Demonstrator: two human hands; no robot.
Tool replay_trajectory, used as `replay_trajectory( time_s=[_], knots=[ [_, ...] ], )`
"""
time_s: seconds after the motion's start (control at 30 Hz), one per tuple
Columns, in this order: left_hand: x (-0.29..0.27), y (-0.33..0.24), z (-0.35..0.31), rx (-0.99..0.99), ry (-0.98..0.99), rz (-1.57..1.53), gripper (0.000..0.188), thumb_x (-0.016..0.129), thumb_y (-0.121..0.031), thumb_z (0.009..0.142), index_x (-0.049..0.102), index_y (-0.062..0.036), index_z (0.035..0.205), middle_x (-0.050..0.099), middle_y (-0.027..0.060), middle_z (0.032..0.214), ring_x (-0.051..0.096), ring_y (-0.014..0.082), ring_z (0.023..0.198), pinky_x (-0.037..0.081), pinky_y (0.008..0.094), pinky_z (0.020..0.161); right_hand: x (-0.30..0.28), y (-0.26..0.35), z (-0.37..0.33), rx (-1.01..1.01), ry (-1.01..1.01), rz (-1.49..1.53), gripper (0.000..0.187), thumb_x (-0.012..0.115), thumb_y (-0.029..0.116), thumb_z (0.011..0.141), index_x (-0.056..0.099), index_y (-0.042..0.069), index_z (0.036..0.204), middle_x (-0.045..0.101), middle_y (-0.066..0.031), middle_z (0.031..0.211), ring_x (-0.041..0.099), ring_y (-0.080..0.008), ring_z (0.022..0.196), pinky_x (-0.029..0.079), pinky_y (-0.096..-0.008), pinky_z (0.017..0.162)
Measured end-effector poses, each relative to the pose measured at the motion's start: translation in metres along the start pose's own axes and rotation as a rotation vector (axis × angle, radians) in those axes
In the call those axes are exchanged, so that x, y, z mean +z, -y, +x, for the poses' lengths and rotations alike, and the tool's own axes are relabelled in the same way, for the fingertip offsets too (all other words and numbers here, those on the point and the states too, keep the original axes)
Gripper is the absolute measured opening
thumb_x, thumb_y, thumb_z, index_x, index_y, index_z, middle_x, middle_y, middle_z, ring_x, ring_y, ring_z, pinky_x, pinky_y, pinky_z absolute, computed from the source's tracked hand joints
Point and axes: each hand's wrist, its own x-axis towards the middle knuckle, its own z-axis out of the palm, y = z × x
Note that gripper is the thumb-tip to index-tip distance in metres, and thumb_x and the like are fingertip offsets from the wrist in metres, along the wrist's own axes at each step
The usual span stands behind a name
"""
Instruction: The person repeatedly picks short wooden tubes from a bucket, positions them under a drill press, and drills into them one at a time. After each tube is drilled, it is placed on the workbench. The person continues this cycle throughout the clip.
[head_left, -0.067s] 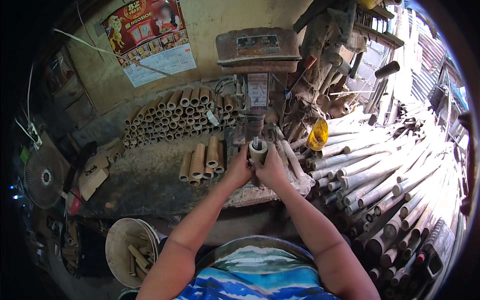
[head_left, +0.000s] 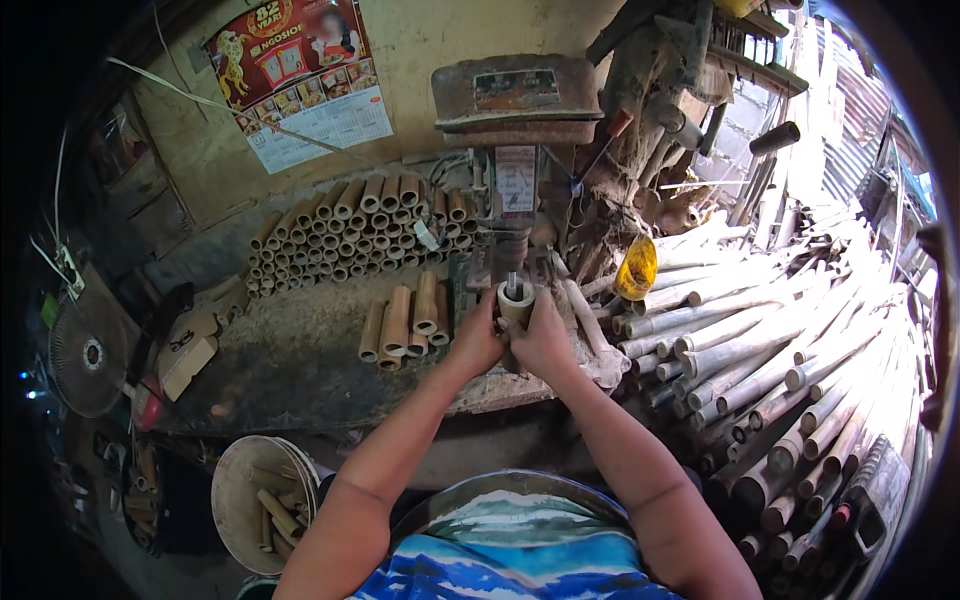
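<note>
Between my two hands a short bamboo tube (head_left: 515,308) stands roughly upright, its open end facing up. My left hand (head_left: 482,330) is wrapped round its left side and my right hand (head_left: 543,335) round its right side. Just above, the metal bit (head_left: 513,284) of a drill press (head_left: 514,190) reaches down into the tube's mouth. How deep the bit sits inside is hidden. On the dusty workbench (head_left: 290,350), left of my hands, lie several cut bamboo tubes (head_left: 398,320) in a small pile.
A large stack of cut tubes (head_left: 345,235) lines the back of the bench. Long bamboo poles (head_left: 770,370) lie heaped at the right, near a hanging yellow bag (head_left: 636,268). A bucket (head_left: 232,500) with bamboo pieces stands below, left of my arm. A fan (head_left: 88,350) is far left.
</note>
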Motion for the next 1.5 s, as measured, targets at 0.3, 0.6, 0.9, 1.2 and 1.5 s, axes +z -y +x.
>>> replay_trajectory(
  time_s=[0.3, 0.6, 0.9, 1.2, 1.5],
  knots=[
    [-0.003, 0.015, -0.016, -0.071, 0.025, 0.013, 0.074, 0.071, -0.008, 0.082, 0.039, -0.0086, 0.148, 0.063, 0.0231, 0.129, 0.063, 0.0389, 0.12, 0.053, 0.0443, 0.094, 0.015, -0.01, -0.014, 0.03, 0.058, -0.086, 0.057, 0.071, 0.008, 0.083, 0.041, -0.004, 0.13, 0.053, -0.0329, 0.122, 0.053, -0.0522, 0.116, 0.044, -0.0536, 0.098],
    [0.0, 0.027, -0.025, -0.166, 0.078, 0.079, 0.072, 0.073, -0.007, 0.083, 0.04, -0.0079, 0.147, 0.059, 0.0222, 0.136, 0.058, 0.0372, 0.128, 0.048, 0.0413, 0.104, 0.02, -0.018, -0.025, 0.029, 0.058, -0.08, 0.046, 0.069, 0.007, 0.085, 0.04, -0.003, 0.119, 0.05, -0.0341, 0.119, 0.054, -0.0559, 0.108, 0.046, -0.057, 0.09],
    [-0.005, 0.01, -0.018, -0.047, 0.093, -0.038, 0.073, 0.072, -0.006, 0.083, 0.038, -0.0069, 0.148, 0.059, 0.0228, 0.137, 0.058, 0.0381, 0.128, 0.048, 0.0426, 0.104, 0.014, -0.014, -0.016, 0.022, 0.047, -0.084, 0.051, 0.072, 0.006, 0.082, 0.04, -0.003, 0.121, 0.051, -0.0328, 0.118, 0.054, -0.0549, 0.108, 0.047, -0.0559, 0.091],
    [0.0, 0.017, -0.023, -0.112, 0.148, 0.076, 0.075, 0.069, -0.005, 0.083, 0.035, -0.0086, 0.15, 0.061, 0.0239, 0.134, 0.06, 0.0409, 0.125, 0.049, 0.0443, 0.103, 0.013, -0.021, -0.027, 0.116, 0.067, -0.177, 0.052, 0.075, 0.014, 0.082, 0.044, -0.003, 0.12, 0.057, -0.0305, 0.111, 0.056, -0.051, 0.109, 0.045, -0.0539, 0.092],
    [-0.002, 0.019, -0.014, -0.084, 0.173, 0.022, 0.076, 0.069, -0.004, 0.083, 0.036, -0.0077, 0.15, 0.059, 0.0235, 0.137, 0.058, 0.0387, 0.128, 0.047, 0.0433, 0.105, 0.012, -0.018, -0.024, 0.023, 0.015, -0.178, 0.052, 0.074, 0.013, 0.082, 0.043, -0.004, 0.12, 0.055, -0.0306, 0.116, 0.055, -0.0503, 0.11, 0.046, -0.0532, 0.093]
  ],
)
